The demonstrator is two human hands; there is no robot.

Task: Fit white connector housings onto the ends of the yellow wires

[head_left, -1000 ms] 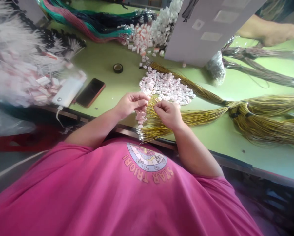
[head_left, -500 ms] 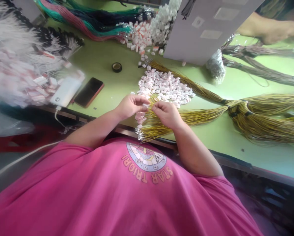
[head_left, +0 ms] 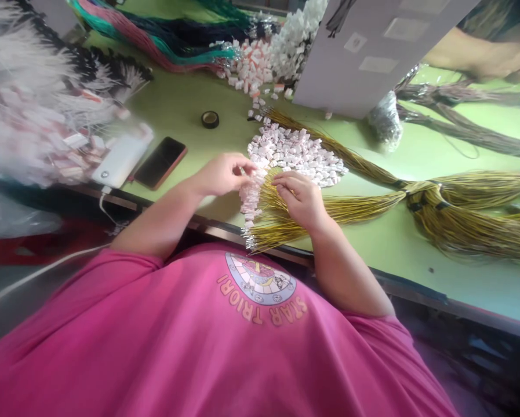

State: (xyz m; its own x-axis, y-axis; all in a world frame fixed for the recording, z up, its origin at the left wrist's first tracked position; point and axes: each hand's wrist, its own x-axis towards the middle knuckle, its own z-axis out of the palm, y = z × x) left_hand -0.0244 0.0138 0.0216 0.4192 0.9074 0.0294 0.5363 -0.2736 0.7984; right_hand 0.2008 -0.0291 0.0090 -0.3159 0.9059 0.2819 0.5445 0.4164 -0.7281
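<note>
My left hand (head_left: 225, 174) is at the left of a row of white connector housings (head_left: 250, 200), its thumb and index finger parted beside them. My right hand (head_left: 302, 198) hovers over the fanned ends of a bundle of yellow-and-black wires (head_left: 355, 208), thumb and fingers slightly apart; no single wire is discernible between them. Bare silvery wire tips (head_left: 249, 237) gather at the table's front edge below the row. Behind both hands lies a pile of loose white connector housings (head_left: 297, 150).
A phone (head_left: 160, 163), a white power bank (head_left: 123, 156) with a cable, and a black tape roll (head_left: 210, 119) lie to the left. A grey panel (head_left: 342, 63) stands behind. Another person's arm (head_left: 472, 55) is at far right, near grey wire bundles (head_left: 464, 127).
My hands have moved apart from a pinch close together. The left shifted slightly left and its fingers parted from a white connector housing; the right loosened its pinch over the wires.
</note>
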